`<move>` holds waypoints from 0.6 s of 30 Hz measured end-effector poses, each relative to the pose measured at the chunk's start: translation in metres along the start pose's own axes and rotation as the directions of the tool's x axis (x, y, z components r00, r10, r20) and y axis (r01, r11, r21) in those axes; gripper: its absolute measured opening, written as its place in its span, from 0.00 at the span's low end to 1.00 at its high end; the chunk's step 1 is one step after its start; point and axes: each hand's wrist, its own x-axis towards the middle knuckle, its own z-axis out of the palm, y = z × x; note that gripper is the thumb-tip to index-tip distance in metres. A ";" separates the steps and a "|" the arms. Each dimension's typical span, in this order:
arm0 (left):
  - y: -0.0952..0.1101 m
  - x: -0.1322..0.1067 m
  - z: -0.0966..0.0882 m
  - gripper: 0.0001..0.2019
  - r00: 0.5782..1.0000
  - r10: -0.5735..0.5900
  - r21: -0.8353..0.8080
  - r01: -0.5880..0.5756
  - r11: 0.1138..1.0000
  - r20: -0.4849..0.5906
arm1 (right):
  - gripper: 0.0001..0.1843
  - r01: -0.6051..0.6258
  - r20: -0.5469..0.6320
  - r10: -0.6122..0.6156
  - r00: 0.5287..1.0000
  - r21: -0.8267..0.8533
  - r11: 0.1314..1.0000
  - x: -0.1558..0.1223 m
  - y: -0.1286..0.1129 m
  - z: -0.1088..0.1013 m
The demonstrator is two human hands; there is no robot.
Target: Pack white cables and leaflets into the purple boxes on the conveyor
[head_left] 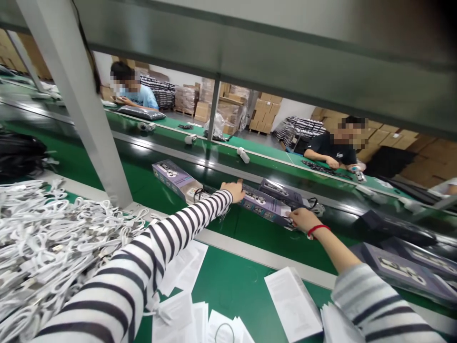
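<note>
A long purple printed carton (262, 202) lies on the green conveyor belt between my two hands. My left hand (233, 191) is closed on its left end, with the arm in a striped sleeve stretched far forward. At the carton's right end is my right hand (303, 220), a red cord round the wrist. Its fingers are pinched together by a small white piece; whether that is a flap or paper I cannot tell. Just behind stands a second purple carton (280, 193), with a cable at its end. Another carton (174, 178) lies to the left, also with a cable.
White cables (71, 257) are heaped at left. White leaflets (293, 305) lie on the near green bench. More cartons (392, 267) are at right. White cameras (243, 155) sit on the far belt. Two people work across the line. A grey post (78, 105) and overhead shelf frame the view.
</note>
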 end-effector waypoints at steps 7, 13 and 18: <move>0.016 0.003 0.013 0.26 0.994 0.072 0.024 -0.074 0.997 0.083 | 0.33 -0.261 -0.198 0.226 0.954 -0.175 0.949 -0.001 0.056 -0.016; 0.028 0.000 0.026 0.26 0.988 0.130 0.067 -0.136 0.988 0.083 | 0.27 -0.192 -0.225 0.142 0.964 -0.218 0.957 -0.017 0.074 -0.004; 0.034 0.004 0.030 0.24 0.984 0.161 0.048 -0.165 0.985 0.082 | 0.20 -0.018 -0.197 -0.036 0.980 -0.268 0.963 -0.019 0.057 -0.017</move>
